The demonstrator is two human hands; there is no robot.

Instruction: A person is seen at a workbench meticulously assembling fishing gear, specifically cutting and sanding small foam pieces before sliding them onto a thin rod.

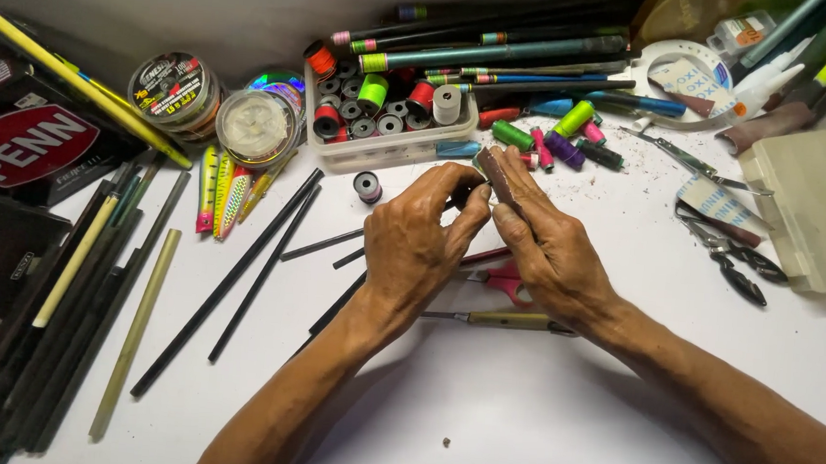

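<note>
Brown strip [500,178] pinched between both hands [422,238]; white tray [390,151] behind holds thread spools [372,92].

Left hand [419,239] covers most of a thin dark rod; only short stretches show on either side of the fingers. Right hand [547,251] hides the lower end of the dark brown strip [500,180] it pinches.

Red-handled scissors [504,279] lie under both hands, blades out of sight. Knife with pale handle [504,319]: one end goes under the right wrist.

Plastic case [818,197] cut off by the right edge. Bundle of dark rods [27,350] runs off the bottom left corner. Speck on the table [446,443] too small to identify.
</note>
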